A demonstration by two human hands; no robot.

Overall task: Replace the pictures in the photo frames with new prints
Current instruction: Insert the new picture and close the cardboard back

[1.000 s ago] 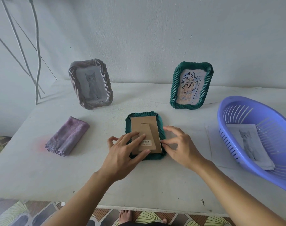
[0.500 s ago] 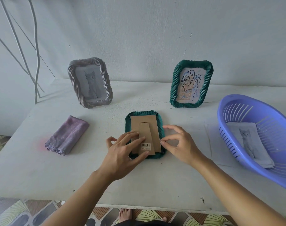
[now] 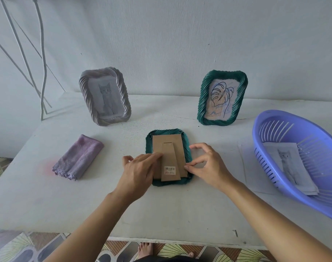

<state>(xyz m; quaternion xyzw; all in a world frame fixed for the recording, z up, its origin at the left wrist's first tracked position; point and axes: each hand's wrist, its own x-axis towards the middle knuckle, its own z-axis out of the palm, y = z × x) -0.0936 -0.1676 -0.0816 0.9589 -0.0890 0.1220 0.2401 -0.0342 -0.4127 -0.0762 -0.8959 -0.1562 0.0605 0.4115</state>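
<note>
Face-down teal frame lies centre of the table. My left hand has slid left, fingers flat on its backing board; my right hand now pinches the board's edge. Backing removal imminent.

We see a white table bearing an upright grey photo frame and an upright green photo frame at the back, a face-down green frame in the middle, a folded purple cloth on the left, and on the right a lilac plastic basket overlapping a paper sheet.
</note>
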